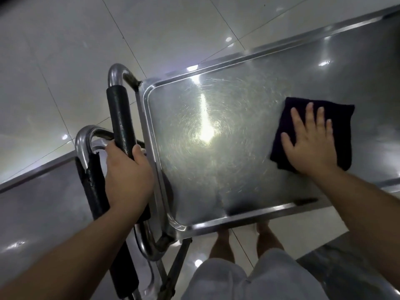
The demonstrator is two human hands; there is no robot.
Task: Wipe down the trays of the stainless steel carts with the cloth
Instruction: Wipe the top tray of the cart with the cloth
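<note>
A second cart's tray [39, 191] sits at far left, with no cloth on it and nothing to show whether it has been wiped. Beside it, the left hand [127, 172] curls its fingers round the black-padded handle [120, 118] of the nearer cart, steadying it. The top tray [216, 148] gleams with swirling marks across its left half, suggesting that part is done. To the right, the right hand [311, 141] presses the dark cloth [339, 126] flat, fingers straight and spread; the stretch beyond appears left to wipe.

Two trays [216, 169] [32, 202] — one cloth [337, 118] — two handles [120, 118] [91, 182].
</note>
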